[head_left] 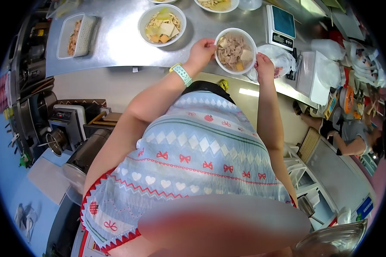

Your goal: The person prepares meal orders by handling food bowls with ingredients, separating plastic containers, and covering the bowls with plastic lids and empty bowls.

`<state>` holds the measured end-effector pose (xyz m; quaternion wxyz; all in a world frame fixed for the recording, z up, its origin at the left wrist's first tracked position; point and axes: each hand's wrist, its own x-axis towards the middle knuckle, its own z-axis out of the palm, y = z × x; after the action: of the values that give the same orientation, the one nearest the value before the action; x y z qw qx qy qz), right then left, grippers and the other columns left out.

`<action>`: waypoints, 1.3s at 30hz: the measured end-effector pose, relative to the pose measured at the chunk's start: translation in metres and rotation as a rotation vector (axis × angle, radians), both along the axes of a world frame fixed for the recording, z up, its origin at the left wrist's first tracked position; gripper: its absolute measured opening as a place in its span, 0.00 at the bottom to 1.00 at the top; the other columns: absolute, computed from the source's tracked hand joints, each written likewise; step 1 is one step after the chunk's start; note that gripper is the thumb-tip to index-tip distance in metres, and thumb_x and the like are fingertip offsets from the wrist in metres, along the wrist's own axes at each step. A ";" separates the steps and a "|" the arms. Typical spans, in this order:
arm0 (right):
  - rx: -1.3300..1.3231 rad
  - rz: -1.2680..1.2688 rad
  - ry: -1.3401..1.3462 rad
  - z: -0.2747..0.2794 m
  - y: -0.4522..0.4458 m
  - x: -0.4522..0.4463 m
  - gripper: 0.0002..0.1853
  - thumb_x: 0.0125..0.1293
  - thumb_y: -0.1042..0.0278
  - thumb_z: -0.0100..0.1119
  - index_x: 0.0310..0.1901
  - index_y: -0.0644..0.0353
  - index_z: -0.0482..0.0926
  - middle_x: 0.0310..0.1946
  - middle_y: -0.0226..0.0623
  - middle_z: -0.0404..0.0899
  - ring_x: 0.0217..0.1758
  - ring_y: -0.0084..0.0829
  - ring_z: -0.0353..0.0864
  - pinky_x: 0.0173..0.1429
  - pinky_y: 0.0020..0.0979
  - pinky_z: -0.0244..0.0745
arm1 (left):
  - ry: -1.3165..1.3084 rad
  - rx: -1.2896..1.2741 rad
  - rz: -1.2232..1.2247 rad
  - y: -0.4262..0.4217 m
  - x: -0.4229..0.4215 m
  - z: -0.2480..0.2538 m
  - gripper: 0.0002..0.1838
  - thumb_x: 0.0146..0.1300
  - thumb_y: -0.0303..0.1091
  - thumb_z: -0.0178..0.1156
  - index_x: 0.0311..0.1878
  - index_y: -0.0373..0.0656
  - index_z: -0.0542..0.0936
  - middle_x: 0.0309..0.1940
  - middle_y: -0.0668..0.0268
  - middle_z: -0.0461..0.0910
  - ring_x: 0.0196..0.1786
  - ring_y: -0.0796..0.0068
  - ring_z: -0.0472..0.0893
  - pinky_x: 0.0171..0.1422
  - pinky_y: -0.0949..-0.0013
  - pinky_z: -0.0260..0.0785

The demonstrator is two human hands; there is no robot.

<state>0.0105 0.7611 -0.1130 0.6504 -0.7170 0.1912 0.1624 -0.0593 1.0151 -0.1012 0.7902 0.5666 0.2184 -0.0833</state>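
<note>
A round white bowl (235, 51) with sliced meat, tofu and an orange piece is held between my two hands at the counter's front edge. The fingers of my left hand (202, 53) pinch its left rim; a watch with a patterned band is on that wrist. On the right side, my right hand (264, 66) grips the rim. Up and to the left, a second bowl (162, 25) holds tofu, mushrooms and greens. Behind my right hand lies a clear plastic bag (278, 58), with something pinkish in it.
A steel counter (116, 43) carries a white basket of meat (76, 36) at the left, more bowls (216, 5) at the back and a digital scale (281, 26) at the right. Another person (351, 139) is at the far right. White trays (314, 77) stand right of the scale.
</note>
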 end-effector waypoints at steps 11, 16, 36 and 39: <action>0.121 -0.037 0.049 0.009 0.001 -0.002 0.12 0.67 0.69 0.56 0.47 0.67 0.77 0.29 0.26 0.76 0.26 0.15 0.68 0.32 0.17 0.66 | 0.087 -0.155 -0.025 0.010 0.006 -0.002 0.11 0.65 0.30 0.57 0.49 0.41 0.74 0.36 0.70 0.77 0.40 0.79 0.78 0.47 0.73 0.74; 0.160 0.023 0.066 -0.005 -0.008 0.007 0.14 0.68 0.65 0.54 0.48 0.65 0.78 0.32 0.28 0.77 0.28 0.17 0.70 0.33 0.19 0.68 | 0.127 -0.149 -0.068 0.015 0.022 0.004 0.11 0.65 0.33 0.59 0.48 0.40 0.77 0.37 0.69 0.79 0.40 0.78 0.78 0.48 0.73 0.72; -0.137 -0.081 -0.013 0.018 0.003 -0.001 0.13 0.60 0.59 0.58 0.42 0.55 0.85 0.37 0.34 0.84 0.38 0.28 0.82 0.45 0.31 0.76 | 0.088 -0.061 -0.315 0.023 0.047 -0.006 0.07 0.69 0.34 0.53 0.38 0.40 0.75 0.27 0.72 0.72 0.30 0.82 0.72 0.37 0.78 0.70; 0.040 -0.111 0.042 0.006 0.001 0.005 0.13 0.61 0.61 0.58 0.42 0.57 0.85 0.34 0.32 0.83 0.34 0.24 0.79 0.39 0.28 0.76 | 0.110 -0.112 -0.316 0.024 0.046 -0.006 0.06 0.69 0.34 0.53 0.40 0.42 0.75 0.29 0.72 0.73 0.32 0.83 0.72 0.39 0.78 0.70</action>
<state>0.0151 0.7618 -0.1074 0.6685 -0.6884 0.2412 0.1449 -0.0134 1.0394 -0.1071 0.7842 0.5438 0.1644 -0.2495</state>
